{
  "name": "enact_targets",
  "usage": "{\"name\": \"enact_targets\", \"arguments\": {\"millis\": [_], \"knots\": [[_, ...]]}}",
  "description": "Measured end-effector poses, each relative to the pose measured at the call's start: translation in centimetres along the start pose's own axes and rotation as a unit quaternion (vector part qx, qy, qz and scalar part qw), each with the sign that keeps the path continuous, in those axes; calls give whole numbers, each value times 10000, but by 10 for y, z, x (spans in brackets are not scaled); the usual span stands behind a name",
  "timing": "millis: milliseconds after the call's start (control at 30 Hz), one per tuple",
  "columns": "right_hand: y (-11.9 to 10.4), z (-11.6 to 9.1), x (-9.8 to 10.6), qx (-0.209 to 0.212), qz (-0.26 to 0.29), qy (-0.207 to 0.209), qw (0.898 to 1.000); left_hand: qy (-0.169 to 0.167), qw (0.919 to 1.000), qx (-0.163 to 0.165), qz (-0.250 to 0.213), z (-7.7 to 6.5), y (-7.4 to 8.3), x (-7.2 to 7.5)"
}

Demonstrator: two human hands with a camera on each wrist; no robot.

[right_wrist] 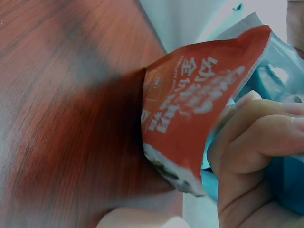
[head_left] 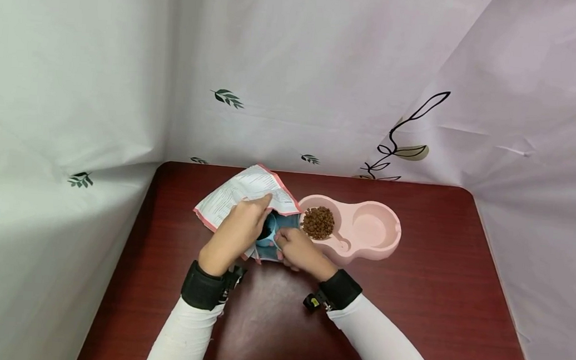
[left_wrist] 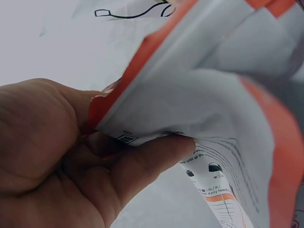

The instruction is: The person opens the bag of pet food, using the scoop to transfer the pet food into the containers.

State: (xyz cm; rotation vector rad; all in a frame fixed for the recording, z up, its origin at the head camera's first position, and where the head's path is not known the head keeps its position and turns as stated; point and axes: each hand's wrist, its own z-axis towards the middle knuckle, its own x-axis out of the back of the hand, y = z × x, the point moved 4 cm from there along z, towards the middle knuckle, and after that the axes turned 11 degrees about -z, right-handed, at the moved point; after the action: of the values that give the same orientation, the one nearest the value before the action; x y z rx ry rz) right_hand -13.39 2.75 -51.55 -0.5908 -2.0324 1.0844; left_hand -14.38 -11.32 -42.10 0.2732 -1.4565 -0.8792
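Observation:
An opened pet food bag (head_left: 239,190), white with red edges in the head view, lies at the middle left of the table. My left hand (head_left: 239,227) grips its torn upper edge, with the printed panel (left_wrist: 209,161) folding over the fingers in the left wrist view. The bag's orange front (right_wrist: 190,95) shows in the right wrist view. At the bag's mouth, my right hand (head_left: 303,252) has curled fingers around a light blue scoop (head_left: 272,239). The scoop's bowl looks dark inside and is partly hidden by both hands and the bag.
A pink double pet bowl (head_left: 351,212) stands right of the bag, close to its edge. Brown kibble (head_left: 318,223) lies in its left bowl. The dark red table (head_left: 440,302) meets a pale patterned cloth backdrop (head_left: 294,91) behind.

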Motion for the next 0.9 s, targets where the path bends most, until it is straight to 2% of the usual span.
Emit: {"name": "enact_targets", "arguments": {"millis": [200, 400, 600, 767, 900], "knots": [[12, -15, 6, -27, 124, -25, 9999, -13, 10000, 88, -33, 0, -2, 4], [23, -30, 10, 342, 318, -48, 9989, -67, 9998, 182, -98, -1, -3, 4], [41, -43, 10, 687, 458, 194, 9964, -57, 9996, 201, -164, 0, -3, 4], [54, -47, 6, 1099, 756, 432, 9901, -68, 9997, 178, -151, 1, -4, 4], [59, -48, 2, 1169, 944, 550, 9871, -81, 9997, 188, -141, 1, -4, 4]]}}
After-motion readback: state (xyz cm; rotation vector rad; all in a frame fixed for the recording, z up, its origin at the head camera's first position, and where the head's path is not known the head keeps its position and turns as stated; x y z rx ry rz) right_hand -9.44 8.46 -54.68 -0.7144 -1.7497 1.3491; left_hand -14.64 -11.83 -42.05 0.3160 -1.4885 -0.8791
